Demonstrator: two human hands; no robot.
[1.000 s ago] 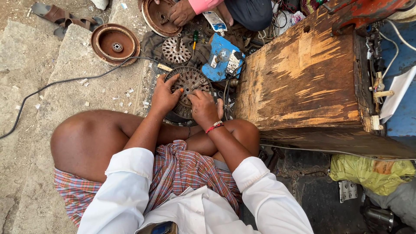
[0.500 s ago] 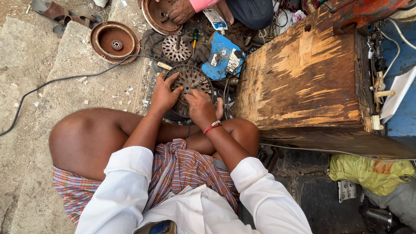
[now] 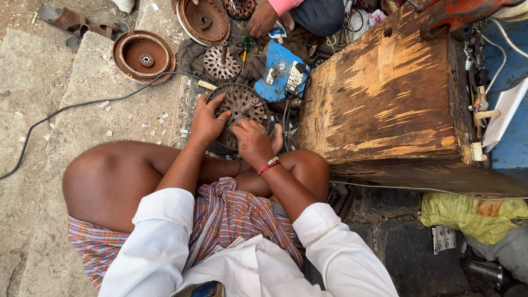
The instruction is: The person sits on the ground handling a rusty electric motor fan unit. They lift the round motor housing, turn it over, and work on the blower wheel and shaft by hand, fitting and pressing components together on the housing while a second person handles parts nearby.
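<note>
A round slotted metal motor core (image 3: 240,104) rests on the ground against my crossed legs. My left hand (image 3: 206,120) grips its left rim, fingers spread over the slots. My right hand (image 3: 253,140), with a red and white bead band at the wrist, lies over the lower right part of the core with fingers curled on it. What the fingertips pinch is hidden.
A worn wooden box (image 3: 385,104) stands right beside the core. A blue meter (image 3: 280,74), a second slotted disc (image 3: 221,61), two rusty round covers (image 3: 144,55) (image 3: 204,21), a black cable (image 3: 82,104) and sandals (image 3: 71,21) lie ahead. Another person's hand (image 3: 261,19) works at the top.
Both hands stay on the core; the fingers of my left hand have shifted slightly along its rim. The view has tilted a little.
</note>
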